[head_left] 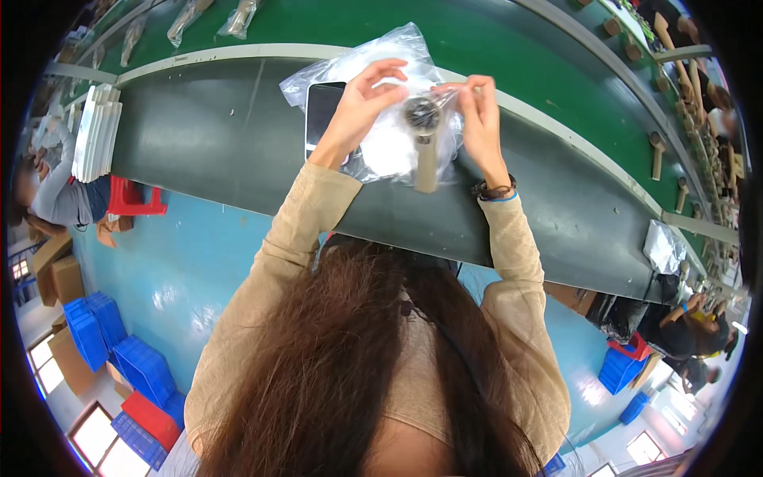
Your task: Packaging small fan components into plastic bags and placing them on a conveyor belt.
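Observation:
On the dark bench in front of me lies a handheld device (pixel 427 163) with a beige handle and a round, dark, grille-like head; it looks like a hair dryer. Clear plastic bags (pixel 397 49) are spread under and around it. My right hand (pixel 479 119) pinches the edge of a thin clear plastic bag beside the round head. On the other side, my left hand (pixel 359 107) is held over the bags with thumb and fingers apart and nothing visible between them. A phone (pixel 319 119) with a dark screen lies by my left wrist, partly under the plastic.
Beyond the bench's pale rail (pixel 230 52) runs a green conveyor (pixel 318 24) carrying bagged items (pixel 189 22) and beige devices (pixel 656 155). White flat pieces (pixel 97 133) stand at the bench's left end. A red stool (pixel 131 197), blue crates (pixel 143 367) and seated people are around.

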{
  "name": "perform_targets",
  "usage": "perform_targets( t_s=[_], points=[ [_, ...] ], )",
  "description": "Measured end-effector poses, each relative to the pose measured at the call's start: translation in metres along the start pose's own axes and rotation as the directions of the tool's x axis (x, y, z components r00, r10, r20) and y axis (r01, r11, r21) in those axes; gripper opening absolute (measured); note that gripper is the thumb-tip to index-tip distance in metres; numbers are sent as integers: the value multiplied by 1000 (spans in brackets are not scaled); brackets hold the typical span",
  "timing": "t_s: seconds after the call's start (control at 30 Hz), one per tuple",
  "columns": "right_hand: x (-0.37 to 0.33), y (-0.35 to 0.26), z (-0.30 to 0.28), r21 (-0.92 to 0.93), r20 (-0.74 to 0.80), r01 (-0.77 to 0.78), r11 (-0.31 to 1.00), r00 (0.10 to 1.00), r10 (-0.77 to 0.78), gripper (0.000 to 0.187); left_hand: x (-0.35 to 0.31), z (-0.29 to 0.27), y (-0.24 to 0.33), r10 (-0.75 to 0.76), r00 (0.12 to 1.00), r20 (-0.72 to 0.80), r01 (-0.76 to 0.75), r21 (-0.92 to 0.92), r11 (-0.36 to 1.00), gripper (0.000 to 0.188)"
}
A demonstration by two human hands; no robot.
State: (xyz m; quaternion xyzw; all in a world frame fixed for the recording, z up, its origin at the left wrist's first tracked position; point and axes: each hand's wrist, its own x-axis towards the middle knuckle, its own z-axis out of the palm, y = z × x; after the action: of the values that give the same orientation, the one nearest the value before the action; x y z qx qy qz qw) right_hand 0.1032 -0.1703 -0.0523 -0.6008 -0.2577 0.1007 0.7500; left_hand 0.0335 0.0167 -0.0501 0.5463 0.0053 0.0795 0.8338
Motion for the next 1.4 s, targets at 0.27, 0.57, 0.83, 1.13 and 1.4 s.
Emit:
perform_targets(
  t_s=[0.27, 0.57, 0.83, 1.13, 1.4],
  points=[
    [98, 12, -97, -536, -394, 23, 844, 877, -274, 19, -52, 14, -14, 82, 957, 280, -287, 855, 432, 30],
    [224, 90, -197, -583, -694, -331, 742, 678, -243, 25, -59, 35, -45, 185, 948, 260, -281, 954, 101, 35],
    [182, 55, -247, -557, -542, -247, 793, 831, -122, 32, -58, 42, -37, 154, 968, 197, -220, 964, 150, 28],
    [58, -51, -498, -670, -263, -450, -590, 888, -378, 13, -53, 56, -24, 149, 972, 183, -198, 976, 90, 8],
    [75, -51, -595, -518, -664, -611, -599, 729, -169, 70, -45, 51, -21, 3, 991, -135, 125, 926, 357, 17]
  ],
)
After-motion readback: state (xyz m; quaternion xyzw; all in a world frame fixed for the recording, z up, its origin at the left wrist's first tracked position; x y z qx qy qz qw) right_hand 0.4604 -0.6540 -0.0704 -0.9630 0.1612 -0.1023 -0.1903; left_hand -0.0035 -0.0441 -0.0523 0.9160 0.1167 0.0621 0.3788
